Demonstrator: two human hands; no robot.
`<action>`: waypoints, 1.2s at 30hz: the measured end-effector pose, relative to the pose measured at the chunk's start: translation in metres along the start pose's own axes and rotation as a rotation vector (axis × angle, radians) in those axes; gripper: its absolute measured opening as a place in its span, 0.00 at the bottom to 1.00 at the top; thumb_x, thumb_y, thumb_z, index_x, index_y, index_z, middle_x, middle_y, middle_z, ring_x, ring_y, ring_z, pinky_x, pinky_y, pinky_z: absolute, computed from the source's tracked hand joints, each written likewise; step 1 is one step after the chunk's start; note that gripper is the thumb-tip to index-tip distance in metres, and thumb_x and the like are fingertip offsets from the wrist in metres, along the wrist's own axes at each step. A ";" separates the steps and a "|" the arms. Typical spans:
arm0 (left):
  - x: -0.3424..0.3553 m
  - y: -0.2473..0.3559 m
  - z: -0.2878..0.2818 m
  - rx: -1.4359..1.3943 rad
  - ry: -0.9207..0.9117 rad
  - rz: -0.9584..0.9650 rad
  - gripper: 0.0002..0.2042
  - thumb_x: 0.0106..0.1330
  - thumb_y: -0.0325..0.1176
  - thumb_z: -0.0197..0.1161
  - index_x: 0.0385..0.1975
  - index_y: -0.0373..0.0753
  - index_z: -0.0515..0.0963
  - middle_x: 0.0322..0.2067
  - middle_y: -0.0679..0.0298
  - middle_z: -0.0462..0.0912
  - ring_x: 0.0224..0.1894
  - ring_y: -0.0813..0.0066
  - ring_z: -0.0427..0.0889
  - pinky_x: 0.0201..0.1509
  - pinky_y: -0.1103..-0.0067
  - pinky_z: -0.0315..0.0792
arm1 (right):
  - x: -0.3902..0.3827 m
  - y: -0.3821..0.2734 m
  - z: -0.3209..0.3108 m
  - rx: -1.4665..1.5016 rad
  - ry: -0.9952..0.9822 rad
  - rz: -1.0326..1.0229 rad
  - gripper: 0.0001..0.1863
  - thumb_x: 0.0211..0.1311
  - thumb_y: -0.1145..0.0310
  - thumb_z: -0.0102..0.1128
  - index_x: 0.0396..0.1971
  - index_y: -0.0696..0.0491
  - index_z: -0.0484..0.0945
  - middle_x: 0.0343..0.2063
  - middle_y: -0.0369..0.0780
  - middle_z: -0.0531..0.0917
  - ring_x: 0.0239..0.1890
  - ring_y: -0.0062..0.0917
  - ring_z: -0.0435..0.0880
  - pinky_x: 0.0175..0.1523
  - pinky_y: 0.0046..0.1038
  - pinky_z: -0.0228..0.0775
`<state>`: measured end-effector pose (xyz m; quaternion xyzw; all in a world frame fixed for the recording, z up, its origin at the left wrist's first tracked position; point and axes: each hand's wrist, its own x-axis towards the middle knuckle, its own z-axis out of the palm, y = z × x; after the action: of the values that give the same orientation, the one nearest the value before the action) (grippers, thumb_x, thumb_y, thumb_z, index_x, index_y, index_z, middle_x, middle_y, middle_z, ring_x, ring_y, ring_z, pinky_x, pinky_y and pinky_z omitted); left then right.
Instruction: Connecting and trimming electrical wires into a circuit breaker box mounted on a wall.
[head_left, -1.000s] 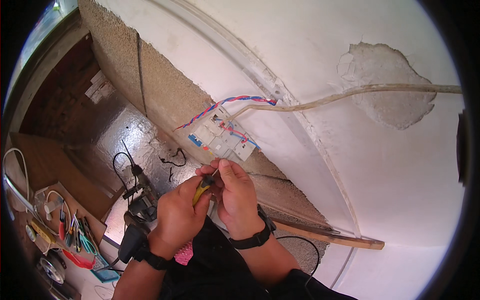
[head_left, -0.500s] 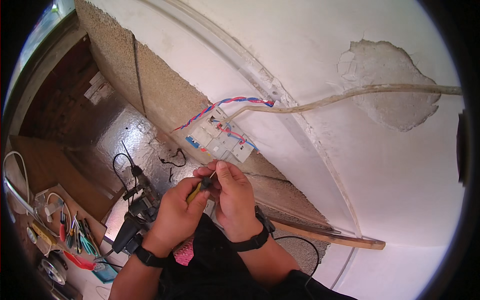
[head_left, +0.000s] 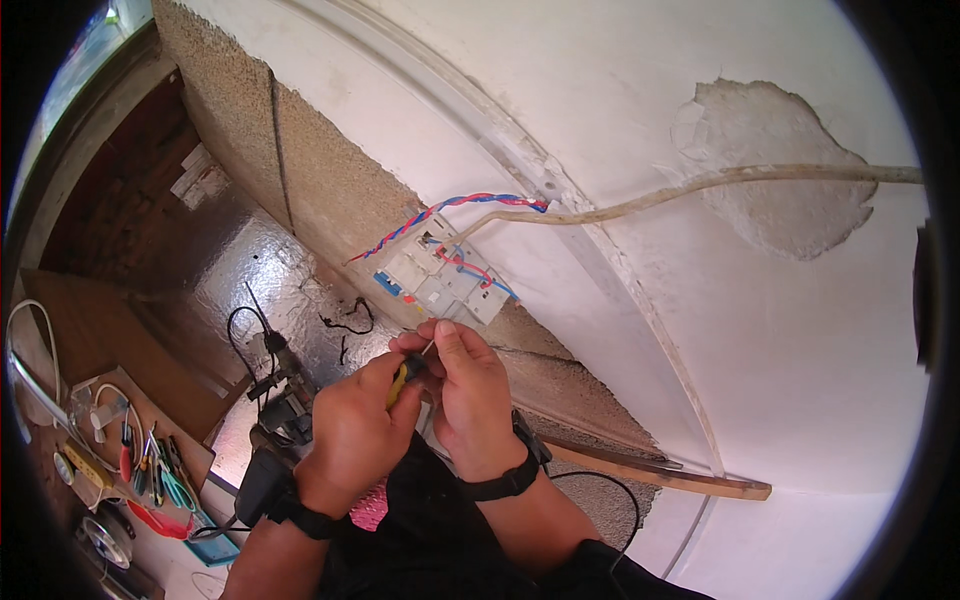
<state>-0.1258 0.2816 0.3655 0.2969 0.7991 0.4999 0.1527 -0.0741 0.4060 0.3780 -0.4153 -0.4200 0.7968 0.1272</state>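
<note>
My left hand (head_left: 352, 420) is closed round a screwdriver (head_left: 401, 379) with a yellow and black handle, its thin shaft slanting up between my hands. My right hand (head_left: 466, 400) is pinched close to that shaft; what its fingers hold is hidden. Just beyond my fingertips, a pale breaker panel (head_left: 462, 290) with breakers and short red and blue wires is fixed at the wall. Twisted red and blue wires (head_left: 440, 207) and a thick beige cable (head_left: 640, 208) run to it.
At the left, a board (head_left: 190, 430) carries pliers, screwdrivers and other hand tools. A dark power tool (head_left: 287, 400) lies beside my left forearm, on shiny foil sheeting (head_left: 255, 255). A wooden strip (head_left: 660, 478) runs along the wall's lower part, below peeling plaster (head_left: 790, 170).
My left hand and wrist have turned a little, rotating the screwdriver handle slightly and shifting it right. My right hand stays almost where it was.
</note>
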 end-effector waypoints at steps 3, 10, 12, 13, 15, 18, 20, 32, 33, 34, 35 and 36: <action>-0.004 -0.013 -0.004 -0.471 -0.081 -0.319 0.14 0.70 0.34 0.65 0.48 0.30 0.76 0.26 0.54 0.83 0.23 0.64 0.82 0.31 0.69 0.77 | 0.000 0.001 -0.001 0.014 -0.024 0.016 0.13 0.78 0.60 0.55 0.44 0.55 0.79 0.39 0.43 0.88 0.46 0.31 0.87 0.52 0.33 0.80; 0.010 0.002 -0.013 -0.998 -0.276 -0.664 0.12 0.75 0.31 0.59 0.50 0.29 0.78 0.28 0.62 0.82 0.27 0.78 0.78 0.32 0.82 0.71 | 0.002 0.003 0.000 0.037 -0.031 0.006 0.13 0.78 0.60 0.54 0.44 0.55 0.79 0.40 0.43 0.88 0.46 0.31 0.87 0.50 0.33 0.79; 0.008 0.004 -0.011 -0.776 -0.228 -0.538 0.12 0.74 0.30 0.60 0.50 0.29 0.78 0.29 0.60 0.83 0.28 0.77 0.78 0.33 0.80 0.72 | 0.001 0.002 0.001 0.019 -0.023 -0.006 0.14 0.78 0.59 0.54 0.44 0.55 0.79 0.40 0.43 0.88 0.46 0.31 0.87 0.49 0.32 0.79; 0.006 0.003 -0.009 -0.639 -0.179 -0.414 0.12 0.73 0.30 0.61 0.49 0.29 0.78 0.30 0.57 0.83 0.28 0.73 0.80 0.34 0.78 0.74 | 0.000 0.001 0.002 0.009 -0.016 0.004 0.14 0.78 0.59 0.55 0.44 0.55 0.79 0.40 0.43 0.88 0.46 0.31 0.87 0.49 0.32 0.79; 0.005 0.003 -0.007 -0.500 -0.132 -0.291 0.12 0.71 0.30 0.62 0.49 0.28 0.78 0.31 0.54 0.84 0.29 0.69 0.82 0.36 0.75 0.76 | 0.000 0.001 0.002 0.000 -0.009 0.014 0.14 0.78 0.59 0.55 0.44 0.55 0.79 0.40 0.43 0.88 0.46 0.31 0.87 0.49 0.31 0.79; 0.006 0.005 -0.007 -0.420 -0.139 -0.302 0.13 0.69 0.30 0.64 0.49 0.29 0.78 0.34 0.47 0.85 0.33 0.56 0.86 0.39 0.69 0.78 | 0.000 0.000 0.000 0.005 -0.021 0.015 0.14 0.77 0.59 0.55 0.44 0.55 0.79 0.39 0.43 0.88 0.46 0.30 0.87 0.48 0.30 0.78; 0.005 0.004 -0.005 -0.346 -0.095 -0.228 0.13 0.68 0.30 0.64 0.48 0.30 0.78 0.35 0.44 0.84 0.36 0.46 0.86 0.39 0.66 0.78 | 0.001 0.002 -0.001 0.002 -0.029 0.010 0.14 0.78 0.60 0.54 0.44 0.56 0.79 0.40 0.43 0.88 0.46 0.31 0.87 0.49 0.31 0.78; 0.002 0.007 -0.006 -0.251 -0.042 -0.162 0.12 0.68 0.30 0.64 0.46 0.31 0.79 0.33 0.43 0.84 0.35 0.42 0.85 0.36 0.63 0.78 | -0.001 0.003 -0.001 0.001 -0.060 0.007 0.15 0.78 0.59 0.55 0.45 0.56 0.79 0.41 0.44 0.87 0.46 0.30 0.87 0.51 0.32 0.79; 0.003 0.005 -0.008 -0.247 -0.038 -0.155 0.12 0.68 0.30 0.64 0.46 0.31 0.79 0.33 0.43 0.84 0.35 0.42 0.85 0.36 0.63 0.78 | 0.000 0.002 0.000 0.004 -0.067 0.001 0.15 0.78 0.59 0.55 0.45 0.56 0.79 0.41 0.44 0.87 0.46 0.30 0.87 0.51 0.32 0.79; 0.005 0.001 -0.012 -0.259 -0.075 -0.144 0.11 0.69 0.31 0.64 0.46 0.30 0.78 0.32 0.44 0.84 0.33 0.45 0.85 0.35 0.64 0.77 | -0.001 0.002 0.000 -0.003 -0.077 0.006 0.15 0.78 0.58 0.55 0.46 0.56 0.79 0.42 0.44 0.87 0.45 0.30 0.87 0.51 0.31 0.79; 0.006 -0.002 -0.016 -0.273 -0.113 -0.133 0.11 0.70 0.31 0.63 0.46 0.30 0.78 0.31 0.45 0.84 0.31 0.49 0.85 0.35 0.66 0.77 | -0.001 0.001 0.001 -0.010 -0.087 0.011 0.16 0.77 0.57 0.55 0.47 0.56 0.79 0.42 0.44 0.87 0.45 0.30 0.87 0.50 0.31 0.79; 0.008 -0.003 -0.018 -0.277 -0.110 -0.113 0.11 0.70 0.31 0.63 0.46 0.30 0.78 0.31 0.45 0.84 0.31 0.49 0.85 0.35 0.66 0.77 | 0.000 0.001 -0.001 -0.011 -0.089 -0.009 0.16 0.77 0.57 0.55 0.47 0.56 0.79 0.42 0.44 0.87 0.45 0.30 0.87 0.50 0.31 0.79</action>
<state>-0.1421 0.2730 0.3716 0.2545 0.7284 0.5788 0.2638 -0.0733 0.4063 0.3768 -0.3784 -0.4317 0.8114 0.1099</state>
